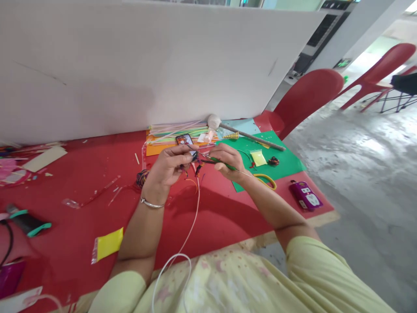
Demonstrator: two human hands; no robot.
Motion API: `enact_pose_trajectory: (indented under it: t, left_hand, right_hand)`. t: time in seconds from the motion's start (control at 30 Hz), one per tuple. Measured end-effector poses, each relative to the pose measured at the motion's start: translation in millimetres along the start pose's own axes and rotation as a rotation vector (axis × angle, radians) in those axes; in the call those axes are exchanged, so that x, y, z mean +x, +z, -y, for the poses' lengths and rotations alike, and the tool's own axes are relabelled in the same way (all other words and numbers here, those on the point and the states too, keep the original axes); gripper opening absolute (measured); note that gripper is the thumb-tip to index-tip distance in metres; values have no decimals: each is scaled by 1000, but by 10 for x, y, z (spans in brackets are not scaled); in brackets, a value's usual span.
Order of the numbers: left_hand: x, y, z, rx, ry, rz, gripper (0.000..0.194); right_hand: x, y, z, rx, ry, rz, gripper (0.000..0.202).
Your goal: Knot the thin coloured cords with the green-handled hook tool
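My left hand, with a silver bangle on the wrist, pinches a small dark braided-looking piece in front of my chest. My right hand is closed around a thin tool with a green handle. The tool's thin metal end points left towards the dark piece; its exact kind is unclear. Orange and purple strands hang below the fingers. Just behind the hands lies a phone with its screen lit. A pale cable runs from there down to my lap.
The red table carries a bundle of dark thread, colourful pipe cleaners, a green sheet, a yellow ring, a purple box and a yellow packet. A white panel stands behind; a red chair is at right.
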State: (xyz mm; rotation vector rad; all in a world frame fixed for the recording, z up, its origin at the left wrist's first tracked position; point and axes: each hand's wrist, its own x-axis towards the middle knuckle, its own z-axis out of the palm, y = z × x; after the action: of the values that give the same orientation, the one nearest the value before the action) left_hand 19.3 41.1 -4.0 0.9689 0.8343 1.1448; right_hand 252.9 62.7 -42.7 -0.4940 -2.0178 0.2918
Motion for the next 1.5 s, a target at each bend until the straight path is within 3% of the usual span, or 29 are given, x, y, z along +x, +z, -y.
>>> enact_pose_trajectory:
  t: [0.13, 0.27, 0.53, 0.87, 1.03, 1.17, 1.23, 1.3, 1.4, 1.5]
  left_hand:
    - [19, -19, 37, 63, 47, -17, 20]
    - [40, 6, 76, 68, 31, -26, 15]
    - [44, 114, 81, -14, 4, -22, 33]
    - [58, 36, 78, 39, -21, -11, 20]
    - [66, 10, 63, 72, -84, -10, 20]
    - [74, -38, 86, 97, -129, 41, 21]
    - [76, -46, 114, 92, -147, 86, 20]
    - [71, -23, 154, 84, -110, 114, 21]
    - [54, 66, 220, 143, 141, 31, 19]
    - [44, 150, 268, 336, 416, -96, 15]
  right_hand:
    - [89, -183, -2, -49, -78, 109, 32]
    - [141, -293, 41, -41, -133, 139, 24]
    - [113, -250, 84, -39, -97, 115, 30]
    - [81, -234, 44, -187, -287, 109, 28]
    - [185, -373, 133, -223, -314, 224, 25]
    - [273, -504, 172, 2, -156, 327, 20]
    - [257, -500, 168, 191, 23, 350, 24]
    - [193, -412, 161, 386, 295, 320, 35]
    - [70, -141, 155, 715, 744, 147, 56]
    - [20, 157, 156, 910, 922, -22, 56]
